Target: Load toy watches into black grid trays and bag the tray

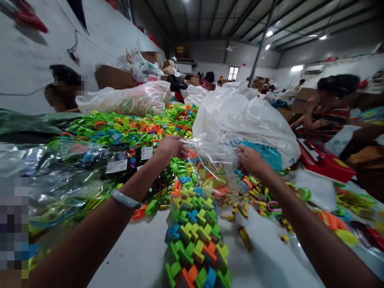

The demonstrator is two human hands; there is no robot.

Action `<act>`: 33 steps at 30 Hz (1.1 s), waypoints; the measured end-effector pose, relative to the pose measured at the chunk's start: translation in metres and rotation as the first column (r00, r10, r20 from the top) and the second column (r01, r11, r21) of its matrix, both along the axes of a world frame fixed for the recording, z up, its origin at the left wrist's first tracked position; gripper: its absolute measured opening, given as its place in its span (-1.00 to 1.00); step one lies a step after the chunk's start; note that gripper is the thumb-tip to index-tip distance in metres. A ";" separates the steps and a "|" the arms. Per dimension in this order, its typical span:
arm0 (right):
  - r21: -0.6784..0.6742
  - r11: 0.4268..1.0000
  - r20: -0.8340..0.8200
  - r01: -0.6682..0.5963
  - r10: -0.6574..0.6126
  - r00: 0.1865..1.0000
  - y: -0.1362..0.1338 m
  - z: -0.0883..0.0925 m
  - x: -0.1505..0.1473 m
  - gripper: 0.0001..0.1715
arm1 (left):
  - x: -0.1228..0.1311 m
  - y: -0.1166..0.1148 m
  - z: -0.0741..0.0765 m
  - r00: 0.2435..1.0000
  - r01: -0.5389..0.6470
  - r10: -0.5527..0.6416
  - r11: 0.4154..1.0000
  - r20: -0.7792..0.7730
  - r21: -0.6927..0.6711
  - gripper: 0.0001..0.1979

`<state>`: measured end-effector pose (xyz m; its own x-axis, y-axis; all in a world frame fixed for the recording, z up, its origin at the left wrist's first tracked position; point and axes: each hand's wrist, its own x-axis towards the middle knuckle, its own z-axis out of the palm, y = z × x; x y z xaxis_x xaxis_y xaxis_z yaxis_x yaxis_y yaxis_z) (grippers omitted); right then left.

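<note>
A clear plastic bag (210, 154) is stretched between my two hands above the table. My left hand (172, 148) is closed on the bag's left edge, its fingertips partly hidden. On the other side, my right hand (250, 159) pinches the right edge. Seen through the film are small yellow and red pieces (240, 208) on the white tabletop (132, 256). Close in front of me, below the bag, lies a long block of interlocked green, yellow, blue and orange plastic pieces (196, 236).
Behind my hands spreads a heap of bright plastic parts (120, 124). A large white sack (237, 112) and a filled translucent sack (129, 98) stand farther back. Clear packets (66, 180) lie at left, a red box (325, 162) at right. People sit at both sides.
</note>
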<state>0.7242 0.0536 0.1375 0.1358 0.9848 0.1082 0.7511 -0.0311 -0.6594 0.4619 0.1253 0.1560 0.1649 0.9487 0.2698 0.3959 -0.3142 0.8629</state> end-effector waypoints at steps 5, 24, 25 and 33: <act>0.385 0.921 -0.504 -0.061 0.265 0.822 0.073 -0.006 -0.056 -0.56 | -0.028 0.040 -0.005 0.943 -0.144 0.072 0.969 0.326 0.203 -0.81; 0.312 0.852 0.043 -0.419 0.428 0.903 -0.058 -0.183 -0.042 -0.45 | -0.057 -0.144 -0.143 0.985 -0.172 0.174 0.974 0.005 -0.146 -0.59; 0.283 0.870 -0.002 -0.405 0.423 0.906 -0.069 -0.184 -0.045 -0.45 | -0.055 -0.157 -0.146 0.981 -0.179 0.190 0.967 0.045 -0.183 -0.56; 0.195 0.955 -0.222 -0.224 0.266 0.938 -0.110 -0.201 -0.078 -0.40 | -0.052 -0.230 -0.179 0.886 -0.433 0.458 0.873 0.074 -0.226 -0.59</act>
<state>0.6457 -0.0564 -0.0630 -0.0650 0.9621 0.2650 0.5374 0.2575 -0.8030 0.4102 -0.1045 -0.0230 -0.3099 0.9489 0.0597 0.3412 0.0523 0.9385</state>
